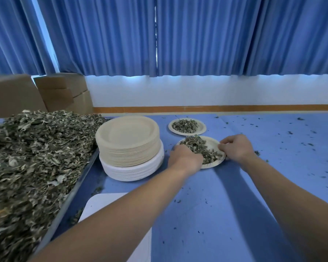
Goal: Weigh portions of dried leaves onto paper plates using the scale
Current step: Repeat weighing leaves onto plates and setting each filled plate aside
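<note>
A paper plate [213, 143] heaped with dried leaves [197, 146] sits on the blue table. My left hand [184, 157] grips its left rim and my right hand [237, 147] pinches its right rim. Behind it stands a second filled plate [187, 126]. A tall stack of empty paper plates [129, 142], beige on white, stands to the left. A large metal tray [72, 193] piled with dried leaves [30, 157] fills the left side. The white scale [100, 201] lies at the front under my left forearm, mostly hidden.
Cardboard boxes [62, 91] stand at the back left by the wall. Blue curtains hang behind the table. Leaf crumbs [292, 142] are scattered over the table's right half.
</note>
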A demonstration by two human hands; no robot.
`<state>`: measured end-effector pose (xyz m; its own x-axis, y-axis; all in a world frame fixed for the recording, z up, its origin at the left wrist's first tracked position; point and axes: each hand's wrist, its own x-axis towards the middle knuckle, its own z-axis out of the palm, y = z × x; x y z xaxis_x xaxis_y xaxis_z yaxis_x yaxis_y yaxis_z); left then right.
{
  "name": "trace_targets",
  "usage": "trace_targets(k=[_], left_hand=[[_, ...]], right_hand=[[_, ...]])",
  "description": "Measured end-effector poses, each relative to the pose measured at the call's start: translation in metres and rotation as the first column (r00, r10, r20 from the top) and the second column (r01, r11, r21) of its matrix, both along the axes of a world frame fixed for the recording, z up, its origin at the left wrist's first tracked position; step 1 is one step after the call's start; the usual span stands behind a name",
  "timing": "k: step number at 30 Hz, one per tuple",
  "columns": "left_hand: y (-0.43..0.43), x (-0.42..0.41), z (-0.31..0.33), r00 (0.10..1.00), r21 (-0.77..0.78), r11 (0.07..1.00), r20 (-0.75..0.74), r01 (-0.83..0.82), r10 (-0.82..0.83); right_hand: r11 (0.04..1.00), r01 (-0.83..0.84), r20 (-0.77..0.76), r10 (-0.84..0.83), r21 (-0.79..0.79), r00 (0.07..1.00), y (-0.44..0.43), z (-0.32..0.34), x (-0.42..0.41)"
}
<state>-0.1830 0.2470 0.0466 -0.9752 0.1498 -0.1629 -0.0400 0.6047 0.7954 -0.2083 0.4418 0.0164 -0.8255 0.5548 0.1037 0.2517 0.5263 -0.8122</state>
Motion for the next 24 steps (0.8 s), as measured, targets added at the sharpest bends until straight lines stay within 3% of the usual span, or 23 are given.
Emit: trace_targets(k=[7, 13, 19, 24], left_hand=[[0.012, -0.018, -0.012, 0.996, -0.072, 0.997, -0.083, 0.022, -0.028], [0.006, -0.005, -0.007, 0.968, -0.114, 0.984, -0.197, 0.136, -0.156], [-0.033, 0.027, 0.023, 0.908, 0.102, 0.965, -0.374, 0.242, -0.188], [-0.101, 0.054, 0.05, 0.866, 0.252, 0.934, -0.49, 0.252, -0.102]], right_hand=[[0.999, 0.024, 0.047, -0.026, 0.048, 0.999, -0.003, -0.01, -0.026], [0.966, 0.065, -0.031, -0.059, 0.252, 0.998, -0.028, -0.001, -0.01], [0.929, -0.075, -0.359, 0.214, 0.363, 0.908, -0.107, 0.042, 0.028], [0.858, -0.281, -0.425, 0.467, 0.43, 0.775, -0.176, 0.077, 0.062]])
